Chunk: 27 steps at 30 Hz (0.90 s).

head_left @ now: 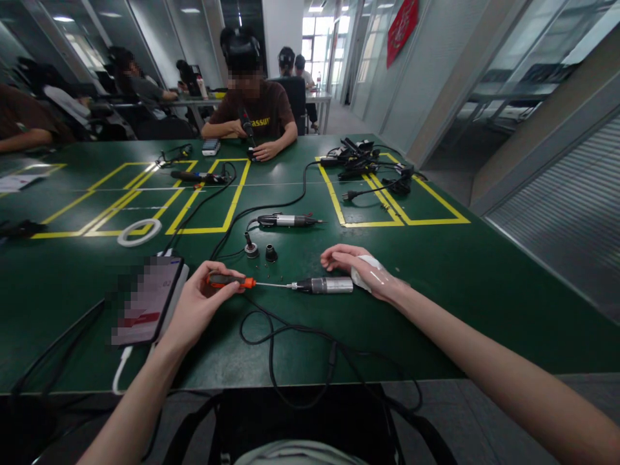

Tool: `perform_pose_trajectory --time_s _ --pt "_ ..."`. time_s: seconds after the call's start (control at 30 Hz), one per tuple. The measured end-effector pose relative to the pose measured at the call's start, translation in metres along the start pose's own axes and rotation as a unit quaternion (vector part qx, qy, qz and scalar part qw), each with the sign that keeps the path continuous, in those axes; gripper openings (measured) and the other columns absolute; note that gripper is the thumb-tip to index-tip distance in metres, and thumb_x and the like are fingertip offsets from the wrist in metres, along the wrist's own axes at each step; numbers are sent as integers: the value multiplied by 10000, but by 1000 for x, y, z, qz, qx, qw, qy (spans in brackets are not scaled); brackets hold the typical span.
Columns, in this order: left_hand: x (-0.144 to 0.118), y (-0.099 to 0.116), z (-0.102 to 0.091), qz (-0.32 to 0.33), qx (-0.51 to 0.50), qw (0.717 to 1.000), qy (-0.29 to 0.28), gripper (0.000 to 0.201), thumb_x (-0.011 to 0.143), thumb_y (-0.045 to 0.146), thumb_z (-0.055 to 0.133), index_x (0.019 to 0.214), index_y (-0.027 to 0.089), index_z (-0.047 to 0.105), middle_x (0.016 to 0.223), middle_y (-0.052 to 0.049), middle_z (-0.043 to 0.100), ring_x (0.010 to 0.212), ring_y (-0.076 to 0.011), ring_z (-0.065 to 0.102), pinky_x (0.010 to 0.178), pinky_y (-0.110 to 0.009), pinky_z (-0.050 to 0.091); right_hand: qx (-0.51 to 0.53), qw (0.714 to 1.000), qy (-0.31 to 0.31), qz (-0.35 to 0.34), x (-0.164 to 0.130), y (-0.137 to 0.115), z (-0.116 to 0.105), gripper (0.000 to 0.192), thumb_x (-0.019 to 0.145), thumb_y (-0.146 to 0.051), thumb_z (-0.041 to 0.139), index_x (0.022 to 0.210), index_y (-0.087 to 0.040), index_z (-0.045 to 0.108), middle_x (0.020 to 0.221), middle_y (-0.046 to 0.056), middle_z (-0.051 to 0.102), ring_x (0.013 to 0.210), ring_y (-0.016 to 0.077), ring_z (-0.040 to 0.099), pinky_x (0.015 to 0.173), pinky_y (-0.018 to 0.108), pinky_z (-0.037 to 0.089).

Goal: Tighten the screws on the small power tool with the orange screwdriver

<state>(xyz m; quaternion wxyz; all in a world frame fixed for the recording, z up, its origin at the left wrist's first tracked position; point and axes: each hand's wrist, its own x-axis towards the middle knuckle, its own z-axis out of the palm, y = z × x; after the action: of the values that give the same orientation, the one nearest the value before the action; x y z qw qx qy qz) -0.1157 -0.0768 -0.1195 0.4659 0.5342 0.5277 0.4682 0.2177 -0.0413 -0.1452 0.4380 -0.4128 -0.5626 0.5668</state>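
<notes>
My left hand (206,290) is closed around the orange and dark handle of a screwdriver (227,280). Its thin shaft points right and meets the black nose of a silver-and-black cylindrical tool body (327,285) lying on the table. Just beyond that body's right end, my right hand (361,268) rests on its side, fingers loosely bent and nothing visible in them. A whitish, shiny patch covers part of this hand near the wrist. Ahead of my hands stand a small metal-and-black part with a cable (250,247) and a black cap-like piece (271,253). Tiny bits, perhaps screws, lie beside them.
An electric screwdriver (285,220) lies farther back. A phone (150,300) with a white cable is by my left forearm, near a white ring (139,232). Black cords (295,329) loop in front of me. Opposite, a person (252,106) handles a tool; tangled cables (358,161) lie back right.
</notes>
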Motion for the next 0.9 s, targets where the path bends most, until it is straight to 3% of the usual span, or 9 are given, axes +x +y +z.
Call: perform_pose_trajectory --time_s 0.07,0.23,0.47,0.67,0.9 --pt "-1 0 -1 -2 8 1000 -5 443 698 411 881 913 195 559 969 -34 772 897 -198 762 904 -331 597 57 998 13 14 4 4 6 262 811 -444 798 877 -190 801 888 60 777 852 191 703 859 353 549" --pt "-7 1 1 -1 26 1000 -14 419 700 411 870 869 189 558 959 -41 769 887 -193 755 889 -317 593 63 998 10 -7 8 -5 16 218 772 -393 842 821 -184 802 814 49 782 801 186 716 831 344 557" --pt "-7 3 3 -2 30 999 -29 398 703 425 874 815 178 583 968 -68 767 870 -209 755 874 -348 617 196 978 69 -4 9 -15 20 202 742 -376 829 785 -198 743 749 12 745 719 169 711 786 332 591" --pt "-9 -2 1 5 45 998 -38 370 706 425 879 804 176 623 955 -76 763 870 -218 756 861 -346 622 174 981 89 -6 9 -14 27 203 734 -372 798 747 -198 694 671 4 714 629 166 681 679 319 582" --pt "-9 -1 0 0 42 999 -30 395 685 456 899 792 179 638 949 -77 765 863 -221 756 857 -348 633 181 981 67 -22 7 -24 37 232 775 -405 794 758 -198 688 685 8 728 638 172 709 681 319 600"
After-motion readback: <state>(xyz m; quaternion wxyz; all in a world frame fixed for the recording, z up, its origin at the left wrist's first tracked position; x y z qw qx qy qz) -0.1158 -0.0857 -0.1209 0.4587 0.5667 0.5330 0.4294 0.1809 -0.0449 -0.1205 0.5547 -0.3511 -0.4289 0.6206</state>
